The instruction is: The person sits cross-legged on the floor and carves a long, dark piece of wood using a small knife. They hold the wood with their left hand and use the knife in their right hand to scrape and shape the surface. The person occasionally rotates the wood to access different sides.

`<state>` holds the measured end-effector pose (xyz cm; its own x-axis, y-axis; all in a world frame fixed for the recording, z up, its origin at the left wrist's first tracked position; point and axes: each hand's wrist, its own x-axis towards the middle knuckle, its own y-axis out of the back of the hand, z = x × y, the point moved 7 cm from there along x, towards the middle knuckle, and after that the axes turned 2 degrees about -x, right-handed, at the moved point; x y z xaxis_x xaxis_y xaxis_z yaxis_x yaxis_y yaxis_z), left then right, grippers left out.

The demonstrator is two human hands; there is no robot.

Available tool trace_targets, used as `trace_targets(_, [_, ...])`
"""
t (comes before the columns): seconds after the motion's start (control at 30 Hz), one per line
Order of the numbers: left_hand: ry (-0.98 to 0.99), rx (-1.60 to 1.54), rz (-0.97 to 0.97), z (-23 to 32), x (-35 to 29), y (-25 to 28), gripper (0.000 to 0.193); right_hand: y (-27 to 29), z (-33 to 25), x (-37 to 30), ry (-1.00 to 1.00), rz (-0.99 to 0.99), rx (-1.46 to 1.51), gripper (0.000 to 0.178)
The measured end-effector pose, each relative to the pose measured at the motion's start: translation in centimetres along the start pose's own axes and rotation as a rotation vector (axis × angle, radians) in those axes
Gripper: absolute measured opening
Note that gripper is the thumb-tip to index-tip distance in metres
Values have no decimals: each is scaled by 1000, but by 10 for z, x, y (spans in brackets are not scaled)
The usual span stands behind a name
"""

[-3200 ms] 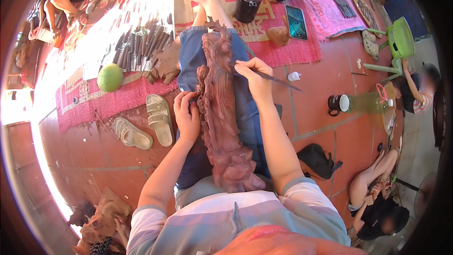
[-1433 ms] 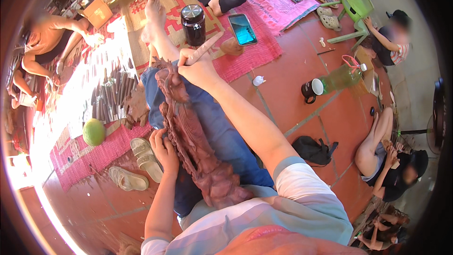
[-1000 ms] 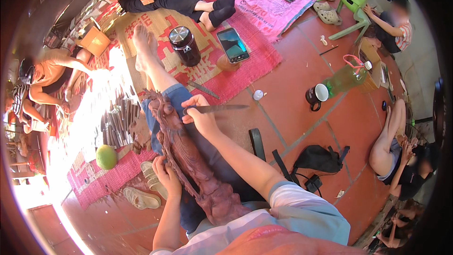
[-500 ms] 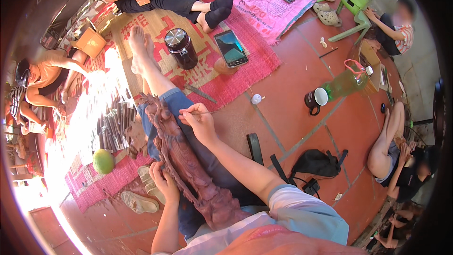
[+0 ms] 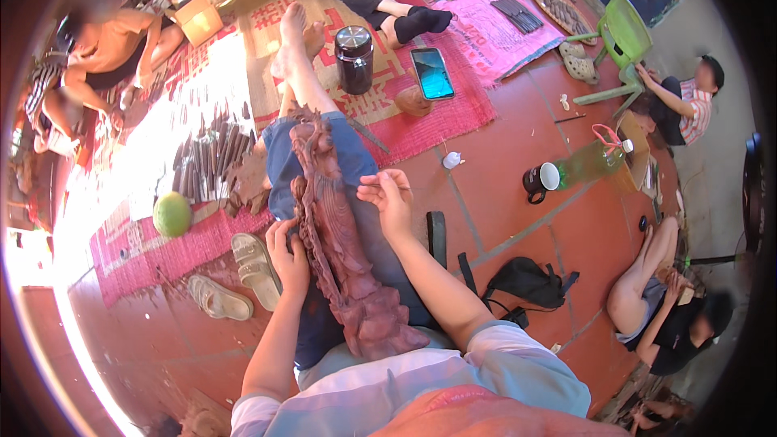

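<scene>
Reddish-brown carving (image 5: 336,222), right fingers (image 5: 392,186) apparently pinching a tool (image 5: 375,186), mostly hidden

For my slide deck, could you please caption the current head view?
Carved reddish-brown figure lying along a seated person's lap, the left hand at its side, the right hand nearby.

The carving (image 5: 333,231) looks like matt wood, finely grooved (its top end turns rough and spiky). Near the right edge of the mat (image 5: 465,117), coarsely woven, the phone (image 5: 433,74) shows glossy glass; the jar (image 5: 354,69) is shiny, its lid metallic. The bottle (image 5: 581,166) is clear plastic, the trousers (image 5: 285,174) matt cloth.
</scene>
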<state>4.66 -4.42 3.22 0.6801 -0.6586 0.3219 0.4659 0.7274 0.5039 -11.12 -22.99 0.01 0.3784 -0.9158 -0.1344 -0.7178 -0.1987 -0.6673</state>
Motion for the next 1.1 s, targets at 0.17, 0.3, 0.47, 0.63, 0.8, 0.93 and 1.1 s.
trace_targets(0.17, [241,-293,-35,-15,2,2,30,27,-7,-31,-40,34,-14,28])
trace_targets(0.3, [-103,-180,-58,42,31,11,39,41,-8,-41,-62,75,1,28])
trace_targets(0.47, [-184,86,-152,70,55,-14,47,42,-17,-57,-33,96,-99,20])
trace_targets(0.63, [-100,-9,-348,76,38,-22,31,41,-27,-61,-4,75,-149,20])
trace_targets(0.8, [45,-369,-75,35,15,9,25,8,-50,-48,53,1,-261,15])
trace_targets(0.93, [-62,-209,-22,30,-19,2,34,-44,-55,-12,341,-146,-583,11])
trace_targets(1.1, [-70,-210,-10,26,-19,0,41,-109,-64,16,811,-214,-999,13])
